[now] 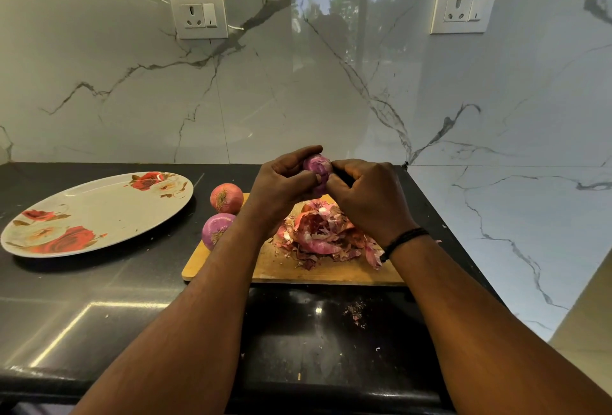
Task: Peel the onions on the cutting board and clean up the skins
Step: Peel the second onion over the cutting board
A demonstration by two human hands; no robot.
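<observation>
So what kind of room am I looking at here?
Most likely a home kitchen: a dark countertop under a marble-look backsplash with wall sockets, a wooden cutting board heaped with onion skins, and a floral plate beside it.

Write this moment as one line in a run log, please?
step: peeling | left hand: holds onion | right hand: picks at it | skins: heaped on cutting board | plate: bare

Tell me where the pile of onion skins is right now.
In the head view, the pile of onion skins lies on the cutting board, right of centre, below both hands and right of the purple onion.
</observation>
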